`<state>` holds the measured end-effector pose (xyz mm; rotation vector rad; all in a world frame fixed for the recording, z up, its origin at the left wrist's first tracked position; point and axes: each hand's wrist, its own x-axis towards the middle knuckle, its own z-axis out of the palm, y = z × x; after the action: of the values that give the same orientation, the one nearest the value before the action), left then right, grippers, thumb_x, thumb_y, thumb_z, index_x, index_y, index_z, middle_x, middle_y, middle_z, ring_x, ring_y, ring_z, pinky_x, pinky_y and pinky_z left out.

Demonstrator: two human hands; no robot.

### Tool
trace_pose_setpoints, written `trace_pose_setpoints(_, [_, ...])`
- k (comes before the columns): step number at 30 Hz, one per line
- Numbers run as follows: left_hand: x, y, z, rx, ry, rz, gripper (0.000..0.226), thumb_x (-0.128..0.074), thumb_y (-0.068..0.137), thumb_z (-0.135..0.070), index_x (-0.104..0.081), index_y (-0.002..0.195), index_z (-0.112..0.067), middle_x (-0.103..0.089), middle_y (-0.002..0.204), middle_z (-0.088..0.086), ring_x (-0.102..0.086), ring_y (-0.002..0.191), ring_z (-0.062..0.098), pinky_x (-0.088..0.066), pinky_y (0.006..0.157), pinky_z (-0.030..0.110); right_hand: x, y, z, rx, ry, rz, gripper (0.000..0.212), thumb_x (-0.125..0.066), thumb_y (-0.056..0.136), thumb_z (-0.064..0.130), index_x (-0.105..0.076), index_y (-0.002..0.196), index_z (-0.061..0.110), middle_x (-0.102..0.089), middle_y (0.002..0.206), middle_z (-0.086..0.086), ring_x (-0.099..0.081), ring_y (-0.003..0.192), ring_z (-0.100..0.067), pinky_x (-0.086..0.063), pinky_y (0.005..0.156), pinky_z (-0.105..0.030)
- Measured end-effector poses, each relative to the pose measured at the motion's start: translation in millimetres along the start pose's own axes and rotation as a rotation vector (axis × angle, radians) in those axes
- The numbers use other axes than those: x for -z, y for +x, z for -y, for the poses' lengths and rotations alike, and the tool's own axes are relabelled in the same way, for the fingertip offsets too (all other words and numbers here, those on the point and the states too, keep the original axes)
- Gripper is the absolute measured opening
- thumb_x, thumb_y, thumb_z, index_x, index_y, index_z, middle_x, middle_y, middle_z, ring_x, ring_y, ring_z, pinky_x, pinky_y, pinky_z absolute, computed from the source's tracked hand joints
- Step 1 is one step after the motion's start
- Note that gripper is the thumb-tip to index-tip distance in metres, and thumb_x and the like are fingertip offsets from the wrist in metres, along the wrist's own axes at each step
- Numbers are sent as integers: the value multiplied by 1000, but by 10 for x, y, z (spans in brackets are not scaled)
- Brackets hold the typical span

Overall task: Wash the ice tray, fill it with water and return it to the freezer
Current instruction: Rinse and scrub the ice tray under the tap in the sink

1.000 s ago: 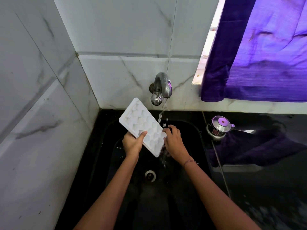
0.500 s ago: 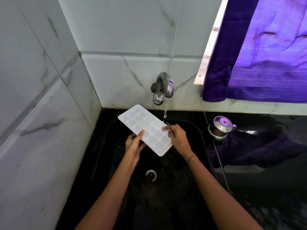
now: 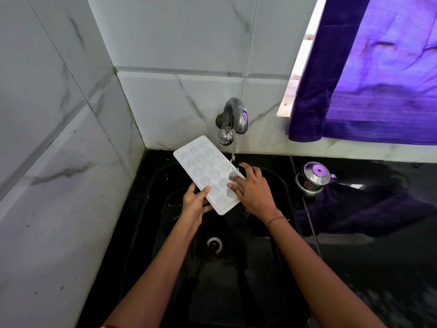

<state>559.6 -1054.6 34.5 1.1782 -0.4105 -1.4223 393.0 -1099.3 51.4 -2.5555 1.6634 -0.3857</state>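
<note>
Ice tray point(image 3: 208, 171) under tap point(image 3: 233, 119); pot label point(image 3: 307, 185) unreadable.

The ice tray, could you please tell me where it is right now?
Head view, centre: the left hand and right hand hold the ice tray above the black sink, its right edge under the tap.
</note>
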Motion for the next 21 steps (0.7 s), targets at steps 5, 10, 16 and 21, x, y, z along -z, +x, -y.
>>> trace_pose_setpoints(5, [-53,13,-30,4,-31,-1,55,-59,88,-4,-34,131,-28,-63,105,3,-66,90,24,-58,59,38,-1,11,-48,-28,-80,-48,57,-26,88,58,-64,111,21,-46,136,-10,-41,124,-33,-43,94,-48])
trace_pose_setpoints(10, [-91,77,-47,4,4,1,57,-59,89,-3,-32,133,-25,-62,108,7,-65,90,25,-56,63,42,-39,4,-78,-29,-60,-24,62,-22,87,61,-62,115,23,-42,140,-9,-35,130,-33,-37,100,-50])
trace_pose_setpoints(16, [-138,148,3,57,44,-13,42,-58,90,-7,-47,131,-7,-63,113,12,-64,96,29,-59,59,36,-72,-34,-44,-24,-36,-46,58,-24,89,57,-56,124,24,-40,142,-9,-33,131,-31,-32,103,-48])
trace_pose_setpoints(21, [-162,208,24,58,80,4,35,-58,90,-6,-51,124,-7,-65,108,11,-65,94,27,-58,59,36,-165,-97,-86,22,-64,-96,44,-31,92,51,-63,110,27,-47,137,-10,-34,128,-31,-35,102,-52])
